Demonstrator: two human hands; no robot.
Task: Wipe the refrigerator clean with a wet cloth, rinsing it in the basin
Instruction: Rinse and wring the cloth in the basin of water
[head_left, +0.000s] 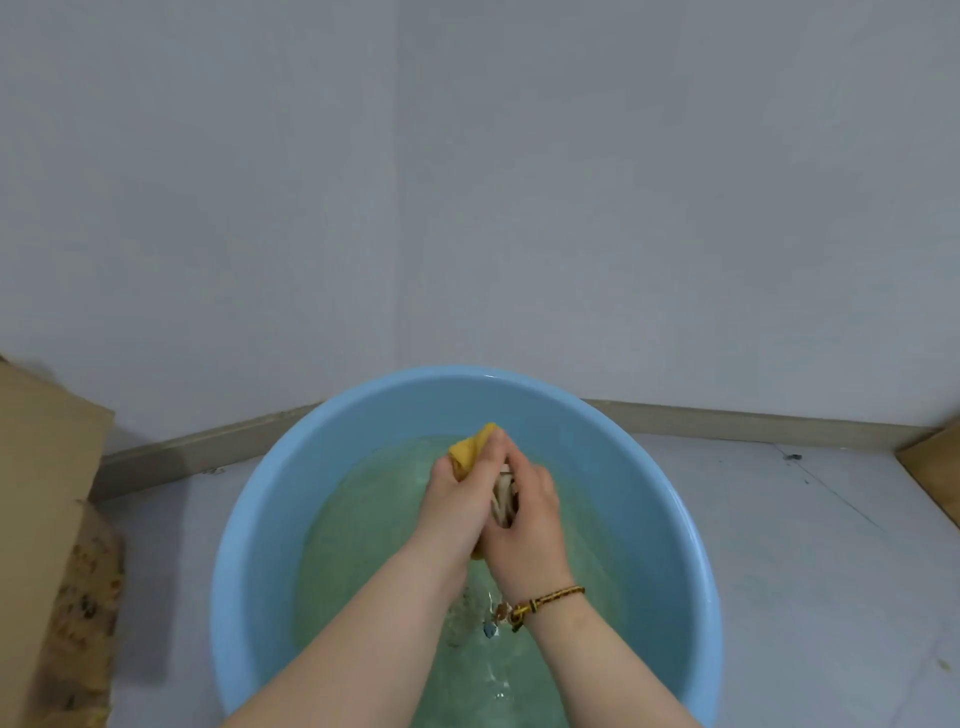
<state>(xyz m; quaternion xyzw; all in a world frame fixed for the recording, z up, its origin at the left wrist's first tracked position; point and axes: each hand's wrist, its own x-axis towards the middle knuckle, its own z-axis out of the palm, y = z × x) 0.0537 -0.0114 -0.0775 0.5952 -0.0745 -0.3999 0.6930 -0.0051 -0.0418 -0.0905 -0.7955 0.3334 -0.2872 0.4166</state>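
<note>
Here, left hand (460, 496) and right hand (525, 517) both clench a yellow cloth (470, 450) over the water (363, 545) in a blue basin (244, 519), likely so wrung drips fall back in.

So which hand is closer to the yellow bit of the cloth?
Left. The left hand grips the yellow bit itself; the right hand holds the pale part just beside it.
</note>
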